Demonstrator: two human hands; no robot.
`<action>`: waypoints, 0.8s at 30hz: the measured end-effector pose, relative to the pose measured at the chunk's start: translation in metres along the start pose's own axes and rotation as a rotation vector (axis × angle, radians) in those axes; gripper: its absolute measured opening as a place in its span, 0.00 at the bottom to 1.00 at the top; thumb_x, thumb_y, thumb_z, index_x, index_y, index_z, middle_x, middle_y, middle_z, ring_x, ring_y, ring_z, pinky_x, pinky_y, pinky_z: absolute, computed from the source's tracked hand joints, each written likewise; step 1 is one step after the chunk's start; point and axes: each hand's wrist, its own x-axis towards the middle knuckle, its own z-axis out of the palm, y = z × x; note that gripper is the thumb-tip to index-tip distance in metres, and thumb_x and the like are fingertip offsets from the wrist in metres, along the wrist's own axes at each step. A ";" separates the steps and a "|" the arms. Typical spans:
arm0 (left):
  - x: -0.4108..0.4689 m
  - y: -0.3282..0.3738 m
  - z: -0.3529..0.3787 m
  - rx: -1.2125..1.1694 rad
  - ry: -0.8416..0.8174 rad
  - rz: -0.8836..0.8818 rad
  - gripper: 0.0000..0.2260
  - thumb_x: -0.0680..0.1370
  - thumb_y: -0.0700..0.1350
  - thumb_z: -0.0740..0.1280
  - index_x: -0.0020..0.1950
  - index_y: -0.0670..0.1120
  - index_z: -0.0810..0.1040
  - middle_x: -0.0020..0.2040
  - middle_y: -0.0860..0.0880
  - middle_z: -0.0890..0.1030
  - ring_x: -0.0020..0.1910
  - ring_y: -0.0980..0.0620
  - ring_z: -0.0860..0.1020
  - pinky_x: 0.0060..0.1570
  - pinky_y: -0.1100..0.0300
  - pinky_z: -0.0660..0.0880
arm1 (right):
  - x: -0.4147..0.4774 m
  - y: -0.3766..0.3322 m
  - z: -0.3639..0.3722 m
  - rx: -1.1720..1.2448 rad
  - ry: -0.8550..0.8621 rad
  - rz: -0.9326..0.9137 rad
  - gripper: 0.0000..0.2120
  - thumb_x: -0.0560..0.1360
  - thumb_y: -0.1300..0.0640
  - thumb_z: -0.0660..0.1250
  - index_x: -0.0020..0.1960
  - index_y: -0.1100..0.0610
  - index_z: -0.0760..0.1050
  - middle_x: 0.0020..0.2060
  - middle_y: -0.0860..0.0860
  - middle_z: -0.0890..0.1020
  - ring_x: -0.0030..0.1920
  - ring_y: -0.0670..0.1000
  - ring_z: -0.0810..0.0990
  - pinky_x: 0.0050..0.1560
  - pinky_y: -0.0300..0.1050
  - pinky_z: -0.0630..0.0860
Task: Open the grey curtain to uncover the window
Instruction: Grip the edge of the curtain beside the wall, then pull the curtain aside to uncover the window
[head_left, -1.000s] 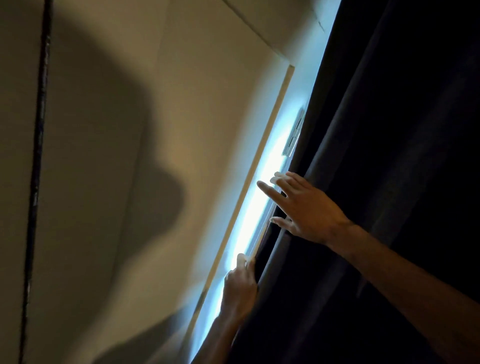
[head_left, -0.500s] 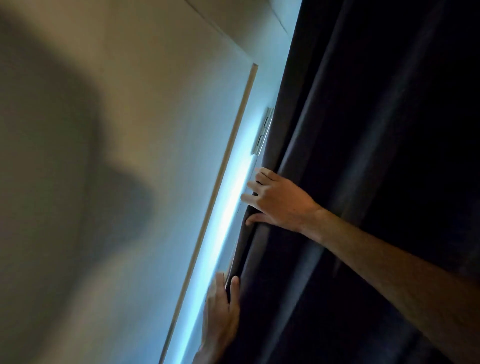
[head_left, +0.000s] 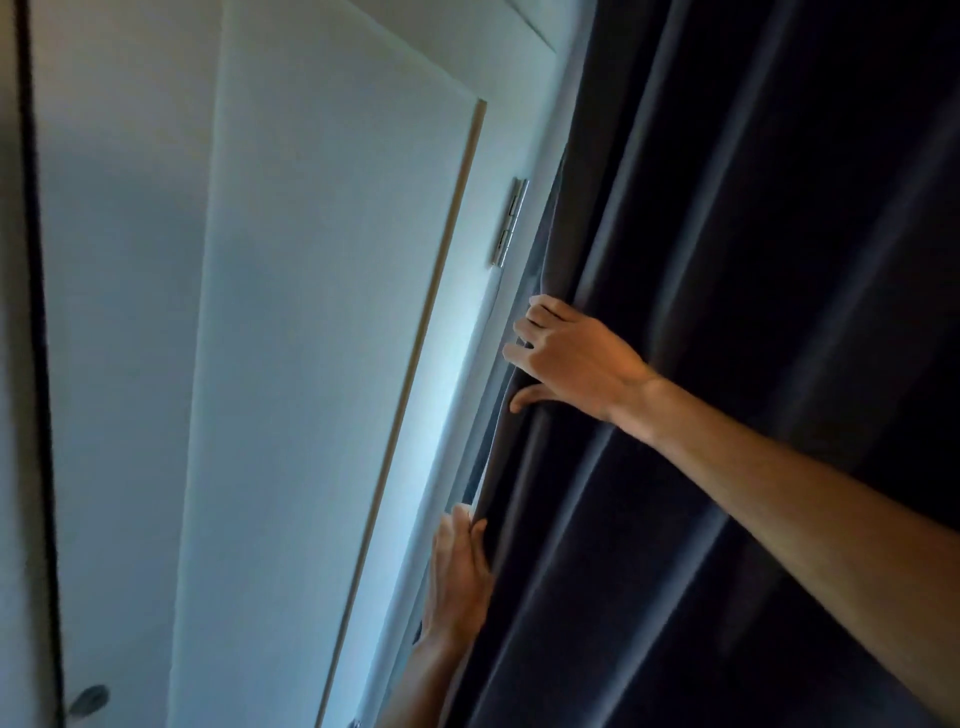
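Observation:
The grey curtain (head_left: 727, 260) hangs in dark folds over the right half of the view. My right hand (head_left: 571, 358) is closed on its left edge at mid height, fingers curled behind the fabric and thumb in front. Lower down, my left hand (head_left: 460, 571) grips the same edge, fingertips tucked behind the cloth. Only a narrow lit strip of the window frame (head_left: 467, 415) shows beside the edge; the window itself is hidden by the curtain.
A pale wall panel (head_left: 311, 364) with a thin wooden trim (head_left: 426, 332) fills the left. A metal hinge (head_left: 510, 223) sits on the frame just above my right hand. A dark vertical strip (head_left: 36, 312) runs down the far left.
My right hand went from spread fingers on the cloth to curled around the curtain edge. My left hand slid onto the edge lower down. The lit gap looks slightly wider and the wall brighter.

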 end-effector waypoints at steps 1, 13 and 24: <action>-0.005 0.003 0.000 -0.010 0.009 -0.017 0.11 0.82 0.52 0.52 0.46 0.50 0.70 0.42 0.51 0.74 0.42 0.55 0.74 0.38 0.69 0.68 | -0.007 -0.001 -0.003 -0.001 0.010 0.010 0.30 0.71 0.33 0.59 0.54 0.59 0.77 0.51 0.58 0.81 0.61 0.61 0.75 0.69 0.53 0.66; -0.073 0.085 0.009 0.231 0.023 0.064 0.17 0.79 0.61 0.45 0.52 0.53 0.68 0.36 0.55 0.75 0.38 0.42 0.81 0.34 0.53 0.70 | -0.144 0.021 -0.055 0.036 0.097 0.143 0.30 0.71 0.32 0.59 0.49 0.60 0.76 0.46 0.56 0.81 0.54 0.56 0.76 0.67 0.50 0.65; -0.154 0.178 0.048 0.281 -0.028 0.136 0.10 0.81 0.53 0.51 0.57 0.54 0.68 0.44 0.42 0.84 0.42 0.36 0.81 0.35 0.46 0.77 | -0.295 0.045 -0.106 0.038 0.061 0.248 0.31 0.73 0.32 0.59 0.50 0.61 0.77 0.47 0.57 0.81 0.53 0.57 0.75 0.66 0.51 0.64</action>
